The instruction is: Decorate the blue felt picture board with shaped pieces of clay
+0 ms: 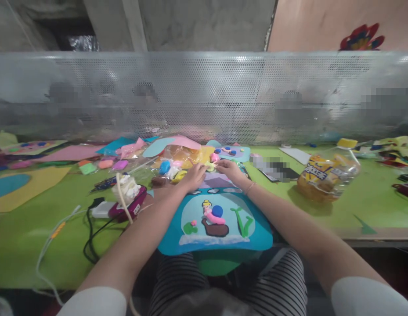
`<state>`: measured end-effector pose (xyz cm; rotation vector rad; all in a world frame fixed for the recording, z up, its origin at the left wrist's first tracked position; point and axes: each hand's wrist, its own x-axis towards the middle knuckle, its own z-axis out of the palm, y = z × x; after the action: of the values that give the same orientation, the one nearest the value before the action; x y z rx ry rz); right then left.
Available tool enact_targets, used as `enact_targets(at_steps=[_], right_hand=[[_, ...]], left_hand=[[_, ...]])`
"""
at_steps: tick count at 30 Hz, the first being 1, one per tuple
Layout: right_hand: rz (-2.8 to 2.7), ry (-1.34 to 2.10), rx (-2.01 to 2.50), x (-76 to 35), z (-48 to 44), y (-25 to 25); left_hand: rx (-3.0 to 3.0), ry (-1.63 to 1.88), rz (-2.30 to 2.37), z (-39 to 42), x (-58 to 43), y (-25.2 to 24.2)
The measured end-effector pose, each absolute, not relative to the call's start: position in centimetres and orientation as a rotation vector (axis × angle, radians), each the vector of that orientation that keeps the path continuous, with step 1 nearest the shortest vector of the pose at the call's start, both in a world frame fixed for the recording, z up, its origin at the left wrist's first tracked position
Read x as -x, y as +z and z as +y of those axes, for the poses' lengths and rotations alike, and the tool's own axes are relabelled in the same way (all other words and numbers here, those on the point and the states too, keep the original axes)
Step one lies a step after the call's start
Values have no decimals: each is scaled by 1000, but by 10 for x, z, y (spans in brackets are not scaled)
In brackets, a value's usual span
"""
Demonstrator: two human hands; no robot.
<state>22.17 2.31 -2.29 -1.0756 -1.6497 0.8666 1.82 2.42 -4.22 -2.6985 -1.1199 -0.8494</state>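
Both hands meet at the middle of the table. My left hand (pixel 195 176) is closed, its fingertips pinching a small piece of pale yellow modelling clay (pixel 210 166). From the other side my right hand (pixel 230 173) pinches the same piece. Below my wrists lies a blue craft sheet (pixel 171 239), partly over the table's front edge. On it are a brown, pink and blue snail-like clay figure (pixel 215 227), a green clay plant (pixel 245 223) and a white clay strip. Blue, white and yellow clay lumps (pixel 164 166) lie in clear plastic beside my left hand.
A purple power strip (pixel 135 205) with a white charger and cables sits left on the green table (pixel 22 245). A plastic bottle of amber drink (pixel 322 180) lies at the right, beyond a dark phone-like object (pixel 278 170). A perforated metal screen (pixel 204 96) borders the back.
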Motion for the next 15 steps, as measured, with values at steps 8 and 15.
enact_targets(at_steps=[8, 15], right_hand=[[-1498, 1075, 936, -225, 13, -27], [-1629, 1076, 861, -213, 2, -25]], left_hand=[[2416, -989, -1015, -7, -39, -15], [2314, -966, -719, -29, -56, -7]])
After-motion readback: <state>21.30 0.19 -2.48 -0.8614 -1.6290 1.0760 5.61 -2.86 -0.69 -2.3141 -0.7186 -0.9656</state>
